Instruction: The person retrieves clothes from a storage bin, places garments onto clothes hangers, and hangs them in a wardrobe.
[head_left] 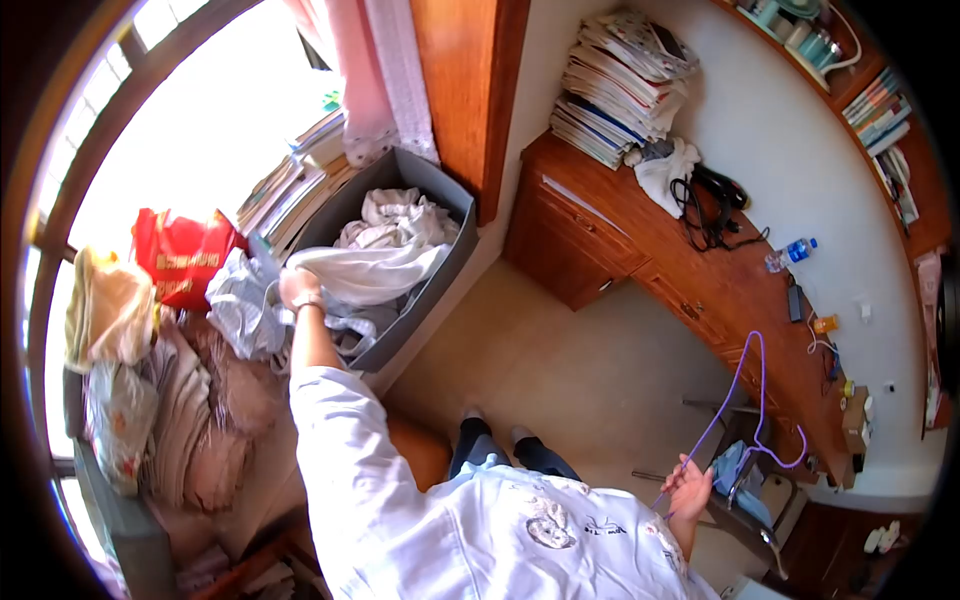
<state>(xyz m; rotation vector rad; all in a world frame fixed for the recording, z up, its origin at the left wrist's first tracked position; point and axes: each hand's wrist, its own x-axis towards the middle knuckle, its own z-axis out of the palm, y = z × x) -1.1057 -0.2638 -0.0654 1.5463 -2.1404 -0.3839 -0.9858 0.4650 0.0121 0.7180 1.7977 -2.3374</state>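
Gripping the purple hanger (764,380), yr R hand (688,488) has its fingers curled on the lower part; the hook end sticks out to the right of that hand. Yr L hand (299,288) looks closed on an edge of the white cloth (375,276), tho the fingertips are hard to see. Cloth runs right from that hand, over the grey bin (425,300), w/ more clothes (400,212) piled inside, just past yr L hand.

Just left of yr L hand: a pale blue-grey bundle (243,308), then the red bag (185,255), then a yellowish cloth (108,312) farther out. Below-left of it, folded stuff in clear plastic (240,385). Beyond yr L hand, a stack of papers (285,195) btwn bin & window, w/ the pink curtain (358,90) above.

Right of yr R hand, near it: a chair (778,495) w/ blue cloth (727,468) on it. Farther off, past both hands: the wooden desk (580,235) w/ a water bottle (790,255), black cord (705,225) & a tall paper pile (620,95). Farthest, up right: wall shelf (920,215) w/ books (880,112).
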